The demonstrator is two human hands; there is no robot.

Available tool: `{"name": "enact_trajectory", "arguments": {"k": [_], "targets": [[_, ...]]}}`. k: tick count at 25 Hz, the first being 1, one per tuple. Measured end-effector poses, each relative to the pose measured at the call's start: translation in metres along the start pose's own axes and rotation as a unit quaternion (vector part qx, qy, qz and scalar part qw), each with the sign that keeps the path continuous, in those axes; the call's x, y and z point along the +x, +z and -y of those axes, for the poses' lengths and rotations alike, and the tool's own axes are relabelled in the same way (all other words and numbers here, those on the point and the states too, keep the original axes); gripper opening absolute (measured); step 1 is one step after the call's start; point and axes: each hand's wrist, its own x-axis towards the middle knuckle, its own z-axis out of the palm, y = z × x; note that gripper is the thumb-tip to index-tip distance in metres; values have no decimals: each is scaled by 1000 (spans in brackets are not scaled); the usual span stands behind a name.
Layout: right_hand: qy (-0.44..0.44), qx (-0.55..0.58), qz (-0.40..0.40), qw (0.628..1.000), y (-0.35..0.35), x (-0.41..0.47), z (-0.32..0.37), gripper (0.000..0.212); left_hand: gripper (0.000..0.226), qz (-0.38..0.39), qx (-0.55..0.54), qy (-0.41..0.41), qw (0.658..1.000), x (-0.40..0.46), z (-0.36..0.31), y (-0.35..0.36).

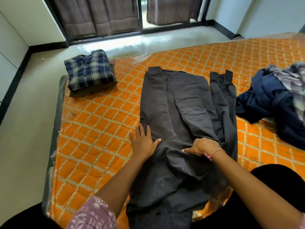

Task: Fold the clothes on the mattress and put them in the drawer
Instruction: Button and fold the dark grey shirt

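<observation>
Dark trousers (179, 113) flat mid-mattress (99, 129). Left hand (142, 142) pressing, fingers spread; right hand (203, 147) pinching cloth. Likely soft, limp, medium weight; best taken at the waistband.

The trousers (181, 113) lie spread on the mattress (99, 129). Left of and beyond the trousers sits a stack of folded shirts (90, 72); right of the trousers lies a heap of unfolded clothes (277, 100).
</observation>
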Motion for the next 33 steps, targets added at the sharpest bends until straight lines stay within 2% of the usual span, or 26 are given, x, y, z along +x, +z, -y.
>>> {"name": "enact_trajectory", "arguments": {"k": [2, 3, 4, 5, 6, 8, 9, 11, 13, 15, 16, 18, 21, 22, 24, 26, 27, 28, 29, 30, 31, 33], "targets": [[-54, -23, -180, 982, -1, -7, 13, 58, 70, -105, -14, -5, 994, -26, -12, 7], [-107, -1, -286, 952, 6, -11, 24, 48, 68, -150, -39, -5, 988, -42, -15, 15], [-169, 47, -354, 919, 20, -17, 37, 45, 68, -156, -61, 11, 986, -57, -13, 27], [-236, 85, -357, 900, 37, -26, 49, 53, 69, -136, -60, 27, 989, -70, -7, 39], [-302, 78, -303, 901, 59, -33, 57, 68, 72, -114, -32, 52, 992, -85, 2, 52], [-362, -37, -173, 915, 99, -32, 46, 90, 76, -98, 33, 124, 987, -101, 20, 76], [-358, -70, -172, 915, 112, -26, 29, 94, 79, -85, 52, 138, 985, -104, 25, 80], [-294, -88, -197, 931, 116, -14, -3, 104, 89, -74, 62, 153, 984, -108, 30, 78], [-246, -84, -178, 949, 105, -10, -18, 112, 97, -62, 92, 223, 968, -112, 33, 72], [-259, -78, -189, 944, 103, -23, -3, 110, 101, -43, 143, 304, 941, -115, 43, 68], [-278, -75, -191, 938, 107, -30, 10, 106, 101, -22, 159, 313, 936, -119, 46, 64], [-306, -69, -164, 935, 118, -40, 27, 102, 101, -13, 159, 297, 941, -126, 48, 60], [-243, -56, -147, 957, 116, -35, 10, 103, 97, -42, 145, 271, 951, -130, 49, 66], [-222, -61, -133, 964, 103, -36, 0, 96, 95, -54, 137, 273, 951, -130, 47, 67], [-224, -32, -123, 966, 72, -40, -10, 65, 90, -84, 104, 283, 950, -126, 45, 66], [-225, 112, -221, 942, 40, -38, -15, 37, 75, -127, 86, 274, 950, -113, 21, 53], [-198, 180, -291, 919, 25, -34, -17, 30, 65, -171, 74, 268, 945, -105, 5, 44], [-161, 213, -348, 898, 12, -26, -21, 27, 57, -166, 68, 253, 951, -96, -12, 35], [-132, 198, -378, 895, 3, -16, -23, 27, 55, -141, 66, 234, 960, -83, -26, 34], [-114, 150, -379, 906, -1, -7, -22, 30, 61, -110, 80, 199, 971, -73, -36, 38], [-101, 90, -351, 926, -1, 3, -19, 38, 65, -94, 74, 174, 978, -66, -44, 45], [-57, 28, -257, 964, 14, 20, -12, 69, 69, -78, 40, 153, 984, -64, -47, 68]]}}
